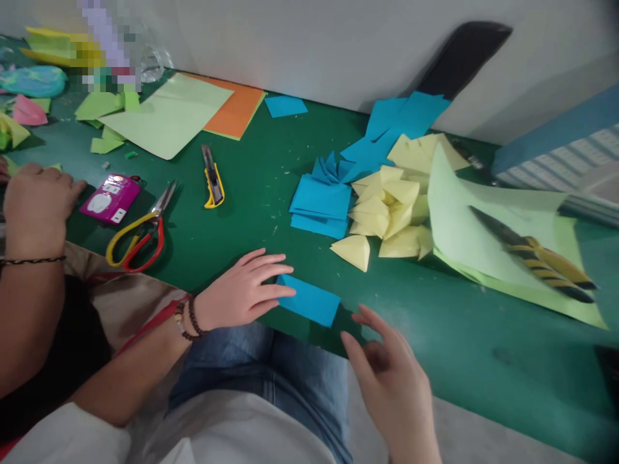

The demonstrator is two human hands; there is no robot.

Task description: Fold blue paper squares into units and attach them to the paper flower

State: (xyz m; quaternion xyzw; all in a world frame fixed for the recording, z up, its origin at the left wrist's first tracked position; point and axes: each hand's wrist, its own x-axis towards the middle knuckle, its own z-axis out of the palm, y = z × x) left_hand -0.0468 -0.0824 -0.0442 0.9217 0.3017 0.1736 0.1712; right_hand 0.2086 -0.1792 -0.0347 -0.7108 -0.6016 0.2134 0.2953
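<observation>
A small blue rectangle of paper (312, 301) lies flat on the green table (246, 232) near its front edge. My left hand (242, 290) reaches over the paper's left end, fingers spread, with the fingertips at or just above it. To the right of the paper is my right hand (387, 367), raised at the table edge, thumb and fingers apart with nothing between them. Beyond the paper sit a stack of blue sheets (322, 200) and a pile of folded pale yellow pieces (389, 206), with one yellow piece (353, 251) in front.
Scissors (145, 235), a yellow cutter (211, 177) and a purple box (111, 198) lie to the left, beside another person's hand (36, 200). Green sheets (503, 238) at the right carry black-and-yellow scissors (541, 258). Green and orange sheets (235, 113) lie near the wall.
</observation>
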